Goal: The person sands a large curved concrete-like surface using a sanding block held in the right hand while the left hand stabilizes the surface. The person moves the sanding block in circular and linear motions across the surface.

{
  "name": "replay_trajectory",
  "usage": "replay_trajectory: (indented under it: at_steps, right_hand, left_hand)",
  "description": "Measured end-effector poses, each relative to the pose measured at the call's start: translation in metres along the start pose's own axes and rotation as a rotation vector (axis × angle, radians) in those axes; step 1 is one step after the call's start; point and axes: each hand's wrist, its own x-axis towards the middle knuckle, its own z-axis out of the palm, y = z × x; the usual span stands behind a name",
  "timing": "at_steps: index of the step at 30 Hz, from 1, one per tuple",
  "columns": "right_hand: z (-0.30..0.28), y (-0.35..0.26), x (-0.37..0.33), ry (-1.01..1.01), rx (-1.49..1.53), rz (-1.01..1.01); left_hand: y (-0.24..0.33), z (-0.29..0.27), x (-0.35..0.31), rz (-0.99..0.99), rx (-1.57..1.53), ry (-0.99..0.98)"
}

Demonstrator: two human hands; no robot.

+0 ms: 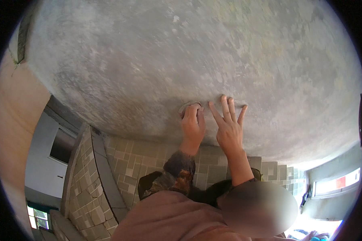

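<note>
A broad grey wall [157, 48] with a patchy, scuffed plaster surface fills the upper view. My left hand [193, 127], below a dark patterned sleeve, has its fingers closed over a small grey rounded pad [184, 107] pressed to the wall; its exact kind does not show. Just to the right, my right hand [230, 132] lies against the wall with its fingers stretched and spread. Nothing is held in it, and its forearm is bare.
Beneath the wall runs a floor of green-grey tiles [126, 160], with tiled steps [269, 168] at the right. A tiled low wall [90, 184] and a pale door [46, 172] are at left. At far right is a window [337, 184].
</note>
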Motion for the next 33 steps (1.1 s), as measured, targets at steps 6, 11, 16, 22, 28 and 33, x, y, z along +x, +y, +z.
replay_trajectory:
  at_steps: [6, 11, 16, 22, 28, 33]
  right_hand:
    - [0.001, -0.001, 0.0, 0.02, 0.016, -0.005]
    - [0.001, 0.0, 0.001, 0.028, 0.031, -0.006]
    - [0.003, -0.001, 0.0, 0.055, 0.044, -0.006]
    - [0.005, 0.001, 0.0, 0.05, 0.021, -0.01]
    - [0.006, 0.001, 0.0, 0.059, 0.02, -0.013]
    - [0.006, 0.0, 0.001, 0.06, 0.039, -0.006]
  left_hand:
    - [-0.005, 0.001, -0.027, -0.034, 0.044, -0.08]
    - [-0.013, -0.005, -0.014, 0.01, 0.076, 0.017]
    - [-0.013, -0.017, 0.006, -0.016, 0.013, 0.031]
    - [-0.014, -0.011, -0.019, -0.008, 0.055, -0.045]
    - [-0.024, -0.024, 0.013, -0.051, 0.027, 0.043]
    - [-0.027, -0.022, -0.006, -0.009, 0.086, 0.007]
